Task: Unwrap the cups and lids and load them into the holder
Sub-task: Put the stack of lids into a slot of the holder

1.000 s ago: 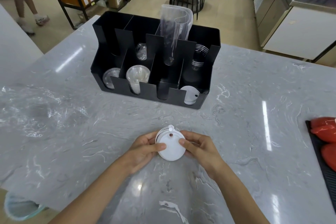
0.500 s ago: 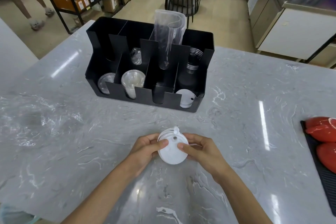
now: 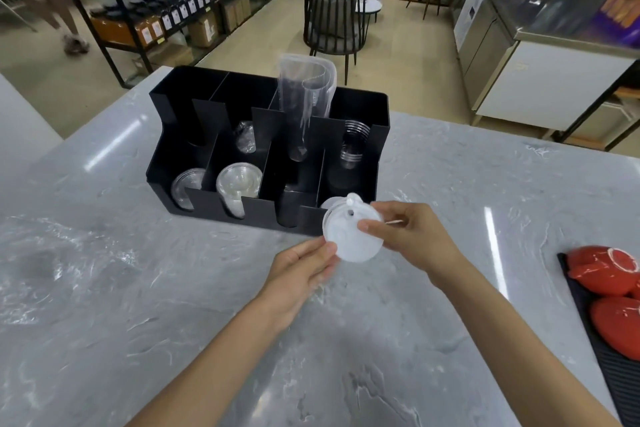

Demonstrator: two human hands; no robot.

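Note:
I hold a stack of white lids [image 3: 349, 236] between both hands, just in front of the black holder's [image 3: 180, 156] front right slot. My right hand [image 3: 412, 236] grips the stack from the right, thumb on its face. My left hand [image 3: 304, 269] touches its lower left edge. The holder stands on the marble counter [image 3: 450, 191]. Clear lids [image 3: 239, 184] fill two front left slots, dark-rimmed cups [image 3: 351, 146] sit at the back right, and a tall clear plastic sleeve [image 3: 306, 104] rises from the middle.
Crumpled clear wrap [image 3: 59, 256] lies on the counter at the left. A black tray with red bowls [image 3: 609, 274] sits at the right edge. Beyond the counter are shelves, chairs and a person walking at the far left.
Both hands have lifted the white lid stack off the counter and carried it forward and right, up to the holder's front right slot.

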